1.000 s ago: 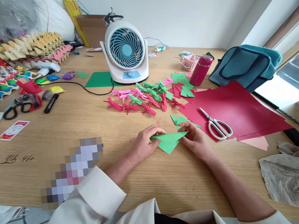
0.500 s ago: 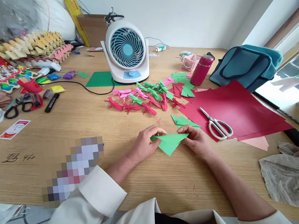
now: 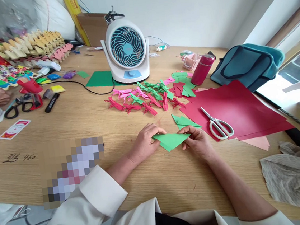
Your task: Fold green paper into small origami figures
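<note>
A green sheet of paper point(image 3: 170, 140), folded into a triangle with its point toward me, is held between my two hands just above the table. My left hand point(image 3: 148, 141) pinches its left corner. At the right corner, my right hand point(image 3: 196, 141) grips it with thumb and fingers. Just beyond my right hand lie more folded green paper pieces point(image 3: 185, 121). White-handled scissors point(image 3: 219, 125) rest on red paper sheets point(image 3: 243, 111) to the right. Farther back is a pile of small folded paper figures point(image 3: 148, 96) in green, pink and red.
A white fan point(image 3: 128, 51) stands at the back, with a red flask point(image 3: 202, 69) and a teal bag point(image 3: 246, 66) to its right. A crumpled cloth point(image 3: 284, 178) lies at the right front. Black-handled scissors point(image 3: 19, 106) and a marker point(image 3: 52, 102) lie at left.
The folded green paper has tilted, and its lower tip has moved up and shows two offset layers. My hands still hold both corners and have barely shifted.
</note>
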The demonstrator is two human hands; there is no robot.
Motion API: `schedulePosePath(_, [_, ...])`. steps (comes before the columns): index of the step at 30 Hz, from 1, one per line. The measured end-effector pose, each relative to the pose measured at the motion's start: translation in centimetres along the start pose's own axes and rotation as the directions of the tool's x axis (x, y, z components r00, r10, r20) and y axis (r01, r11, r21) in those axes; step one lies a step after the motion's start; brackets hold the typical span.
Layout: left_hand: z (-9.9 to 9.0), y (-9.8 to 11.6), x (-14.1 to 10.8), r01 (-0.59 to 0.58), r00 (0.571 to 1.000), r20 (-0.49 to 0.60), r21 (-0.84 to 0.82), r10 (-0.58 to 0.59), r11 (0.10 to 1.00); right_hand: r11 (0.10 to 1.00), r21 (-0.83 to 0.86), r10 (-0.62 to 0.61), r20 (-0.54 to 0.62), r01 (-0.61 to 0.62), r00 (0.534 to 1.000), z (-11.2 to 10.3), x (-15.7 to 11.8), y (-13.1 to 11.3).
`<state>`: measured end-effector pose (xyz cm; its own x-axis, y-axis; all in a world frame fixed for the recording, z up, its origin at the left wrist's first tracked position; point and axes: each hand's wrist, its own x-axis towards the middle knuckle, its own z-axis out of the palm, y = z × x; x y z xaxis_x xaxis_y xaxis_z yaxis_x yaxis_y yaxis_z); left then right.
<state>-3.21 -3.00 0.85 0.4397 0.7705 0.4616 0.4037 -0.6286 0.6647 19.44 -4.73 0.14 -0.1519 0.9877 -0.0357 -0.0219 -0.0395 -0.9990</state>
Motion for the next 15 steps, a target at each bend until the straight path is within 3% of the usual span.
schedulePosePath(9, [0.05,-0.06,0.03,0.005,1.000,-0.030,0.027,-0.005,1.000,0.995,-0.052,-0.089,-0.002,0.089,0.996,0.08,-0.10,-0.17])
schedulePosePath(15, [0.01,-0.14,0.10,0.065,0.990,-0.131,0.048,-0.058,0.997,0.982,-0.099,-0.166,-0.058,0.160,0.984,0.10,-0.19,-0.08])
